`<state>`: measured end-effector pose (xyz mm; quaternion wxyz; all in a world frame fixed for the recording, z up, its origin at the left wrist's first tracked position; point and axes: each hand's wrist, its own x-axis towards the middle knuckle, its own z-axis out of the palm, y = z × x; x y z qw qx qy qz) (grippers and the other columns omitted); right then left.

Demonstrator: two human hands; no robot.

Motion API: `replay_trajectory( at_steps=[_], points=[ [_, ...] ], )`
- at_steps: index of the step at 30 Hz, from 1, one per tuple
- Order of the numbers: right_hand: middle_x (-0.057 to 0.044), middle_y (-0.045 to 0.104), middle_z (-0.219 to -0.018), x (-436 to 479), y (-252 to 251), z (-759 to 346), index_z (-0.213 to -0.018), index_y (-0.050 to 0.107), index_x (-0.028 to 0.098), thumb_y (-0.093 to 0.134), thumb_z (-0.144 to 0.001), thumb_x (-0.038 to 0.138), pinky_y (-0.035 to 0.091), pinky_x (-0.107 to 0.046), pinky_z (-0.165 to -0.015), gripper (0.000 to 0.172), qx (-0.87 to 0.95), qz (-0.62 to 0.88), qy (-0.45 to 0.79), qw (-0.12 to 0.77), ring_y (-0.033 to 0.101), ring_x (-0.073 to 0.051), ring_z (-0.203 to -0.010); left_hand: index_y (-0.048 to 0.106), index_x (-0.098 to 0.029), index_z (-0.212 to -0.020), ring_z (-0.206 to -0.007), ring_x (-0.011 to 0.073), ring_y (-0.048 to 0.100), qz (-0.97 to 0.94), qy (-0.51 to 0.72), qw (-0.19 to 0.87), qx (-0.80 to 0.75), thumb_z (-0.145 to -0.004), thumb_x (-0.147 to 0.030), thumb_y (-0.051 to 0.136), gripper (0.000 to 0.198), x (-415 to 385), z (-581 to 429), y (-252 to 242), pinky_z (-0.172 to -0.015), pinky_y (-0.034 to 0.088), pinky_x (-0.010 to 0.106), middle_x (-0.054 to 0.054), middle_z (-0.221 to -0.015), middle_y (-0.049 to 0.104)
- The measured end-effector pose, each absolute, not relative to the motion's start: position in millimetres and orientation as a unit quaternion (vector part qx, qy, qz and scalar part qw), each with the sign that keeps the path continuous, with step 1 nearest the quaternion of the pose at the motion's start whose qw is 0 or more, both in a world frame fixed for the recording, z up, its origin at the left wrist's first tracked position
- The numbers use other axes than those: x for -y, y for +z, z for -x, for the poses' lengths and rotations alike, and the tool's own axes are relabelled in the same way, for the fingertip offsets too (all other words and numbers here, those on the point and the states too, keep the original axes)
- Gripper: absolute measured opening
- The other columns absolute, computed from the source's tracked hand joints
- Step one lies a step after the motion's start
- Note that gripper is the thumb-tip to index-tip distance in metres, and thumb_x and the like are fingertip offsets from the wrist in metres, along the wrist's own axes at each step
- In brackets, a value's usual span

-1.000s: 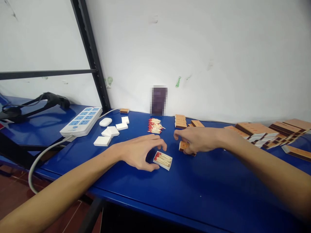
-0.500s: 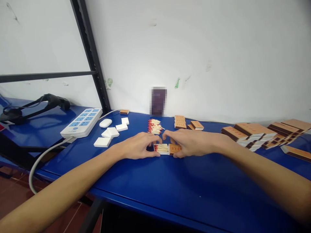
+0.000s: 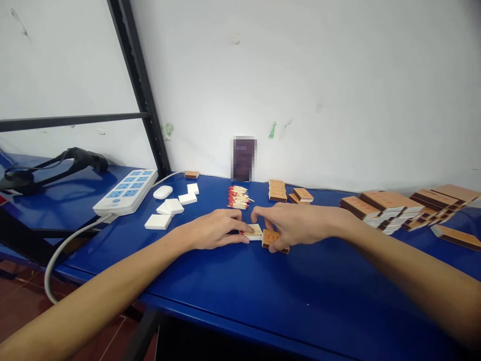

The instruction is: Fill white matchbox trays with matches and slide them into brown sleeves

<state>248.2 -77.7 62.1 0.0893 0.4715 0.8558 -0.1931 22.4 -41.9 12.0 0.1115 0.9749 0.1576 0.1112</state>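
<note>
My left hand (image 3: pixel 218 229) grips a small white matchbox tray (image 3: pixel 255 237) on the blue table, thumb at its near side and a finger over the matches inside. Just right of the tray, my right hand (image 3: pixel 280 223) has its fingers closed on an orange-brown matchbox sleeve (image 3: pixel 271 237), which sits at a slight angle. The sleeve's left end is right beside the tray; whether they touch I cannot tell. Beyond my hands lies a heap of red-tipped matches (image 3: pixel 239 197). Part of the sleeve is hidden by my right fingers.
Several white trays (image 3: pixel 158 221) and a white rounded case (image 3: pixel 163 192) lie left, near a power strip (image 3: pixel 126 193). Matchboxes (image 3: pixel 277 189) stand behind my right hand. Larger stacks of matchboxes (image 3: pixel 391 200) are at the right. A black post (image 3: pixel 145 90) rises at the left.
The sleeve has shifted slightly right and toward me in my right hand and turned at an angle to the tray. A left finger has come down over the matches in the tray.
</note>
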Motion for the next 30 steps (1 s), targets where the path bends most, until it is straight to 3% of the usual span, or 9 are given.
replay_trajectory(
  at_steps=[6, 11, 16, 20, 25, 30],
  points=[
    [-0.004, 0.061, -0.089, 71.6, 57.4, -252.6, -0.121, 0.048, 0.025, 0.064, -0.073, 0.040, 0.034, -0.027, -0.054, 0.053, -0.862, -0.474, -0.167, 0.059, 0.056, -0.018, -0.067, 0.065, -0.021, -0.120, -0.082, 0.0158, 0.056, -0.973, 0.119, 0.115, -0.158, -0.096, -0.037, 0.049, 0.033, 40.4, -21.6, 9.0, -0.075, 0.044, 0.027, 0.007, -0.093, 0.058],
    [-0.003, 0.059, -0.088, 68.7, 55.9, -253.5, -0.112, 0.051, 0.024, 0.064, -0.074, 0.039, 0.035, -0.027, -0.055, 0.043, -0.871, -0.456, -0.174, 0.061, 0.056, -0.019, -0.070, 0.059, -0.020, -0.124, -0.080, 0.0164, 0.057, -0.968, 0.148, 0.112, -0.171, -0.091, -0.040, 0.057, 0.039, 38.4, -22.5, 5.6, -0.074, 0.044, 0.028, 0.006, -0.092, 0.062],
    [-0.004, 0.058, -0.090, 71.4, 58.4, -251.0, -0.107, 0.052, 0.024, 0.064, -0.074, 0.040, 0.035, -0.027, -0.057, 0.038, -0.882, -0.441, -0.159, 0.041, 0.055, -0.019, -0.074, 0.060, -0.018, -0.113, -0.078, 0.0150, 0.058, -0.958, 0.176, 0.154, -0.168, -0.086, -0.039, 0.064, 0.034, 37.4, -23.8, 4.7, -0.073, 0.044, 0.027, 0.004, -0.092, 0.065],
    [-0.002, 0.058, -0.080, 71.0, 53.6, -246.2, -0.103, 0.050, 0.022, 0.064, -0.076, 0.041, 0.034, -0.027, -0.056, 0.035, -0.885, -0.430, -0.181, 0.020, 0.053, -0.017, -0.067, 0.061, -0.016, -0.103, -0.074, 0.0130, 0.058, -0.942, 0.202, 0.201, -0.178, -0.081, -0.042, 0.069, 0.035, 35.7, -24.8, 2.6, -0.070, 0.045, 0.025, 0.002, -0.087, 0.065],
    [-0.002, 0.062, -0.087, 67.2, 43.6, -242.2, -0.109, 0.047, 0.023, 0.065, -0.077, 0.040, 0.037, -0.027, -0.061, 0.041, -0.883, -0.415, -0.215, -0.033, 0.056, -0.017, -0.072, 0.068, -0.016, -0.095, -0.076, 0.0132, 0.062, -0.936, 0.210, 0.213, -0.188, -0.081, -0.045, 0.068, 0.032, 33.8, -26.1, 1.2, -0.071, 0.046, 0.024, 0.002, -0.086, 0.069],
    [-0.004, 0.061, -0.091, 67.8, 47.9, -244.7, -0.114, 0.051, 0.022, 0.067, -0.073, 0.044, 0.037, -0.027, -0.060, 0.049, -0.878, -0.445, -0.179, 0.011, 0.056, -0.020, -0.076, 0.070, -0.015, -0.086, -0.076, 0.0147, 0.065, -0.928, 0.243, 0.201, -0.198, -0.077, -0.047, 0.071, 0.033, 31.9, -26.1, -0.7, -0.073, 0.048, 0.025, 0.004, -0.084, 0.071]
  ],
)
